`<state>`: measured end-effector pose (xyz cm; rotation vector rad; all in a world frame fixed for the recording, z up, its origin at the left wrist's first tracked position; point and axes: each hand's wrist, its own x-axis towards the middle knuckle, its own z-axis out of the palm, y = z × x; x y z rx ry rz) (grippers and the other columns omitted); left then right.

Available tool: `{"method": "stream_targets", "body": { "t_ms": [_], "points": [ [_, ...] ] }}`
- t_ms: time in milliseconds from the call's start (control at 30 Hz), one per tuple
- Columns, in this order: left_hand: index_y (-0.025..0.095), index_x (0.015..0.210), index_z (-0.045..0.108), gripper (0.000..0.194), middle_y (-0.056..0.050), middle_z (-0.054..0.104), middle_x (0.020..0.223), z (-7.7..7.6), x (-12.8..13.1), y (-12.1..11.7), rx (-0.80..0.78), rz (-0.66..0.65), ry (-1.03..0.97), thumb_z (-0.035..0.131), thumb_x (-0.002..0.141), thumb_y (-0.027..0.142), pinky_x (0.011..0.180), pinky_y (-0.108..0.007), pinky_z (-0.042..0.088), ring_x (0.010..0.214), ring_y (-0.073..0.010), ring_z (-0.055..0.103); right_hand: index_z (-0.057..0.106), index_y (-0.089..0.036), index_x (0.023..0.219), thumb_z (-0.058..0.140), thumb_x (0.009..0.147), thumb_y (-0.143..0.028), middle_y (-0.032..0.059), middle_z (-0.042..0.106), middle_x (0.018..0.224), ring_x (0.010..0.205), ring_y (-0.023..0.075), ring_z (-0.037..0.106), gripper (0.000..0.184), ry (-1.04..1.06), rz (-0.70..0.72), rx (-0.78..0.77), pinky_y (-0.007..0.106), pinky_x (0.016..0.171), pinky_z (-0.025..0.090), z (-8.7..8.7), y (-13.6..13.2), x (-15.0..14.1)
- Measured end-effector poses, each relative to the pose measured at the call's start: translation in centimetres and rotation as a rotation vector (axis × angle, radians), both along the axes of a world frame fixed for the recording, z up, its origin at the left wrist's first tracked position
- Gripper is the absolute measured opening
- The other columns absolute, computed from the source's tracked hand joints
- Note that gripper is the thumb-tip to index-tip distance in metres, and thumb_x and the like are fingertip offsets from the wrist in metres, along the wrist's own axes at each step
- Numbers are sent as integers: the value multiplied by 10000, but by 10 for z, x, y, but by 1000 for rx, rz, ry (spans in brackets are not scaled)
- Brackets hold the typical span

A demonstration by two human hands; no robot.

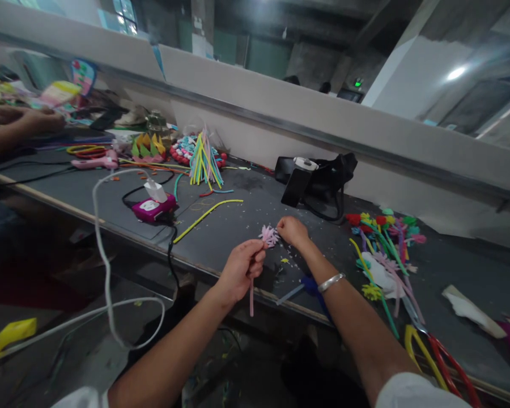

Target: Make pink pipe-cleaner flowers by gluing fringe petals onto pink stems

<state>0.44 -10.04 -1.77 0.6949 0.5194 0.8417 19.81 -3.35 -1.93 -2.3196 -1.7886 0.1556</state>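
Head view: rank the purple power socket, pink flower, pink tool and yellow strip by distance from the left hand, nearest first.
1. Pink flower: held by the left hand.
2. Yellow strip: to the hand's left.
3. Purple power socket: farther left.
4. Pink tool: beyond the socket, upper left.

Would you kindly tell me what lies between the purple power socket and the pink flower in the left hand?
In the head view, a yellow strip and, nearer the socket, a black cord lie between it and the flower.
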Motion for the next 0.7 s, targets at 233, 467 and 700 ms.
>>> {"method": "stream_targets", "body": {
  "t_ms": [233,467,700],
  "points": [
    [128,802,583,171,85,361,520,1,2,-3,-15,-17,7,642,774,286,374,-174,110,387,-15,212,673,-174,928,473,876,-174,70,720,906,865,175,651,206,45,33,136,249,753,437,30,-42,2],
    [126,782,596,179,95,317,502,9,10,-15,-29,-115,23,665,768,291,374,-184,97,389,-13,171,692,-214,920,548,843,-231,12,707,853,728,145,637,164,312,152,487,245,668,465,77,-146,-13],
    [121,764,621,205,93,298,509,8,20,-28,-8,-192,80,694,753,312,378,-188,92,399,-14,176,573,-224,1001,595,868,-276,17,680,855,786,167,657,144,329,124,642,285,698,499,41,-177,-30]
  ]
}}
